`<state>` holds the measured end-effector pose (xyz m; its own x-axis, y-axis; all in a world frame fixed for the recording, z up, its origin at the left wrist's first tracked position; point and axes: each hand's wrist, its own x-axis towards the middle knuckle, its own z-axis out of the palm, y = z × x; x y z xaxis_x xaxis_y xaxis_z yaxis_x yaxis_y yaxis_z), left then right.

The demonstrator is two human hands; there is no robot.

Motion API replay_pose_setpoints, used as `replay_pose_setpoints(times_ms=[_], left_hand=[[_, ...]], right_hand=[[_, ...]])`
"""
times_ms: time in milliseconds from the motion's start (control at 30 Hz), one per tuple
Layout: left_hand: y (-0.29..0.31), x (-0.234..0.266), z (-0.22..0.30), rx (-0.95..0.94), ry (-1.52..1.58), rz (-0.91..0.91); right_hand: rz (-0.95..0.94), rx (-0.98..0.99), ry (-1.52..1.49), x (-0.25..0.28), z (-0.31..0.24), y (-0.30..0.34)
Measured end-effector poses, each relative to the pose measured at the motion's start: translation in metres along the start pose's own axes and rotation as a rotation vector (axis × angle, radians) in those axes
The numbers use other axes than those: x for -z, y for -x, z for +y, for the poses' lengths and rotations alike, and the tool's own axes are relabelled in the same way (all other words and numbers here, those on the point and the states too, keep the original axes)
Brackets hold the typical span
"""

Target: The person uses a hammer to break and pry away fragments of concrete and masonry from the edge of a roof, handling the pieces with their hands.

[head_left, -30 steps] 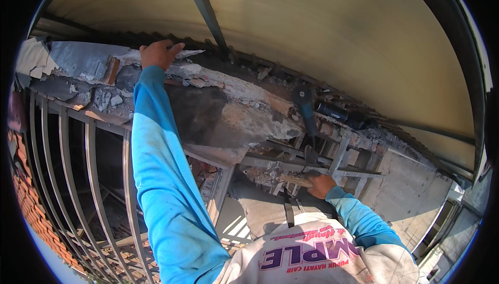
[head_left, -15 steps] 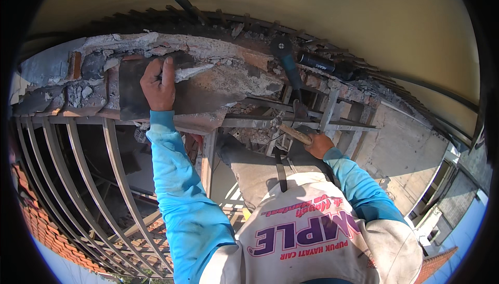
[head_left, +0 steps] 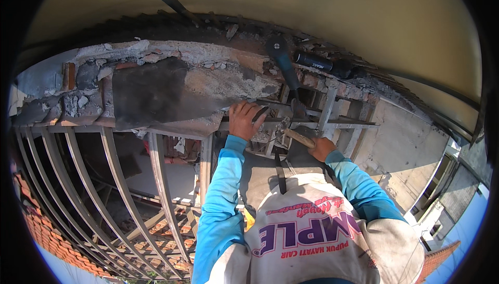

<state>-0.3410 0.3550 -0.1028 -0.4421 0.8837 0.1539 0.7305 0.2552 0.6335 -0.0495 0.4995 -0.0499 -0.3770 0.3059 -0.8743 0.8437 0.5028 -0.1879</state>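
Note:
My left hand (head_left: pixel 243 120) is at the right end of the broken slab, beside the metal bars. Its fingers are curled, and a dark, narrow piece shows between thumb and fingers; I cannot make out what it is. My right hand (head_left: pixel 323 149) grips the wooden handle of a hammer (head_left: pixel 300 138), whose head points left, close to my left hand. A dark sheet-like patch (head_left: pixel 148 91) covers the left part of the broken concrete slab (head_left: pixel 205 84).
A teal angle grinder (head_left: pixel 284 63) and a black cylinder (head_left: pixel 314 61) lie on the rubble beyond my hands. Metal rafters (head_left: pixel 117 164) with open gaps run at the left. A flat concrete surface (head_left: pixel 400 143) is at the right. A yellowish sheet (head_left: pixel 332 8) hangs along the far side.
My left hand has moved right and nearer, from the dark patch to beside the hammer. The pale mortar chunk by that hand no longer shows there. My right hand keeps the hammer.

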Motion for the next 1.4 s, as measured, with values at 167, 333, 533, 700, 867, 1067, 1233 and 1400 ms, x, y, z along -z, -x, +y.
replay_pose_setpoints(times_ms=[167, 333, 533, 700, 867, 1067, 1233, 1400], left_hand=[[-0.067, 0.087, -0.017, -0.040, -0.101, 0.313], [-0.179, 0.221, -0.119, -0.006, -0.577, 0.408], [-0.210, 0.248, -0.195, 0.348, -0.613, -0.360], [-0.203, 0.244, -0.201, 0.302, -0.643, -0.218], [-0.207, 0.241, -0.195, 0.353, -0.691, -0.202], [-0.201, 0.245, -0.194, 0.319, -0.704, -0.275], [-0.200, 0.238, -0.208, 0.165, -0.735, -0.234], [-0.210, 0.240, -0.196, 0.183, -0.763, -0.295]], right_hand=[[0.056, 0.150, 0.021, 0.027, -0.027, -0.003], [0.156, 0.506, 0.046, 0.089, -0.116, -0.014], [0.133, 0.866, 0.403, 0.153, -0.236, -0.033], [0.198, 1.050, 0.530, 0.197, -0.304, -0.061], [0.364, 0.643, 0.432, 0.224, -0.341, -0.121], [0.091, 0.923, 0.579, 0.191, -0.331, -0.057], [0.140, 0.976, 0.771, 0.227, -0.342, -0.072], [0.274, 0.723, 0.597, 0.229, -0.334, -0.106]])
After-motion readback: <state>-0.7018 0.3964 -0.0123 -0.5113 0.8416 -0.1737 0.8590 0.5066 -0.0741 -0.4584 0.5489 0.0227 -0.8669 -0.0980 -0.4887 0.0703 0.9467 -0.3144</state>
